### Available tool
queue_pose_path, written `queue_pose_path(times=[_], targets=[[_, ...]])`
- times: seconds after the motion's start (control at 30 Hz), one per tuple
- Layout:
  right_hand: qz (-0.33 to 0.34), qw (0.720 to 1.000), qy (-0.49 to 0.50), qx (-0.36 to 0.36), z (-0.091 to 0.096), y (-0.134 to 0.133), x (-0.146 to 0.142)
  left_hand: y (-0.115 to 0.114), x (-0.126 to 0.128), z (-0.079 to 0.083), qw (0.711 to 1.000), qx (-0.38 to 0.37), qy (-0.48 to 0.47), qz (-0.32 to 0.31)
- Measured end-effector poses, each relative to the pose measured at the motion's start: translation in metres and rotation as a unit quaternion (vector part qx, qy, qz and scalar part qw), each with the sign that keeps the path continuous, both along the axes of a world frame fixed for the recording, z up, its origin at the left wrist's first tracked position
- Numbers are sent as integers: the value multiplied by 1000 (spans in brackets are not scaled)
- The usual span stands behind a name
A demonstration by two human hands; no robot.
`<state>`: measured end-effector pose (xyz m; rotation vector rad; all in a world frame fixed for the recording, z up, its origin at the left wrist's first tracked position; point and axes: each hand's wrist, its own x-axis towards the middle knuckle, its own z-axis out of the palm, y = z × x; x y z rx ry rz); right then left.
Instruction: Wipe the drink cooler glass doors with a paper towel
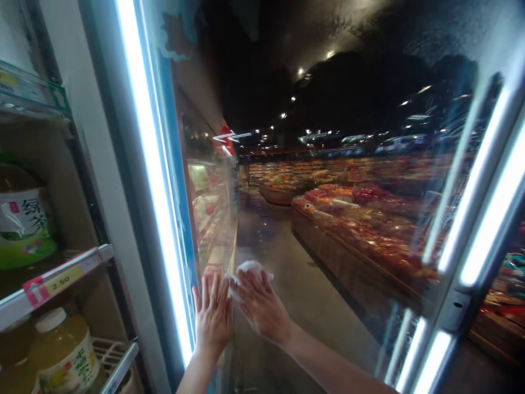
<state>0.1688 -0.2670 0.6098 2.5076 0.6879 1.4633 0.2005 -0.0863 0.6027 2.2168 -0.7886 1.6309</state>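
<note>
A large glass door [328,306] of a drinks cooler fills the middle of the view, with the shop showing through it. Flat against its lower left part lies my left hand [213,314], fingers stretched out and nothing visible in it. Just to its right, my right hand [264,309] presses a crumpled white cloth [251,267] to the glass. The cloth sticks out past the fingertips, while the rest is hidden under the palm. Whether it is fabric or paper I cannot tell.
At left, cooler shelves hold a green-labelled tea bottle [27,219] and capped bottles [68,350] below; a price rail [61,279] juts out. A bright light strip [153,180] runs beside the glass. Beyond the door stands a long produce display [348,246].
</note>
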Motion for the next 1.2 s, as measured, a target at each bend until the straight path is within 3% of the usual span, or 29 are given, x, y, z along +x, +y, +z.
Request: queue_pose_path(times=[0.07,0.1,0.13,0.27,0.33,0.4,0.5,0.57,0.63,0.73,0.8,0.87,0.97,1.03,1.1,1.2], targets=[[24,998,9,-58,-34,-8,-5,6,-6,-29,1000,16,-5,-17],[32,996,8,-77,-37,-10,-4,9,-4,-31,999,22,-3,-23],[35,996,4,-85,-29,-9,-1,10,1,-25,999,26,0,-26],[-6,999,-18,-26,35,11,21,8,32,30,999,12,29,-13],[-22,1000,-11,3,39,21,23,6,35,32,999,3,40,-7],[-5,1000,13,-11,8,22,15,7,23,3,999,3,39,-11],[62,992,54,-99,-55,7,-5,15,-2,-58,999,20,23,-36],[90,984,60,-144,-71,-5,-10,19,-9,-75,998,36,21,-51],[91,984,53,-144,-56,-14,-4,18,-2,-60,997,46,35,-50],[55,994,39,-89,-14,-17,12,3,17,-12,997,38,63,-27],[22,998,33,-43,-6,-18,13,-10,20,0,997,30,64,-18],[3,999,27,-21,-25,-25,1,-23,11,-16,998,35,48,-27],[18,999,19,-47,-70,-54,-26,-37,-10,-61,995,71,14,-65],[26,998,11,-61,-78,-85,-36,-49,-16,-69,992,94,5,-82],[8,999,-3,-39,-56,-121,-36,-68,-13,-45,991,107,6,-86],[-56,997,-30,40,-3,-168,-28,-107,-3,14,993,88,25,-71]])
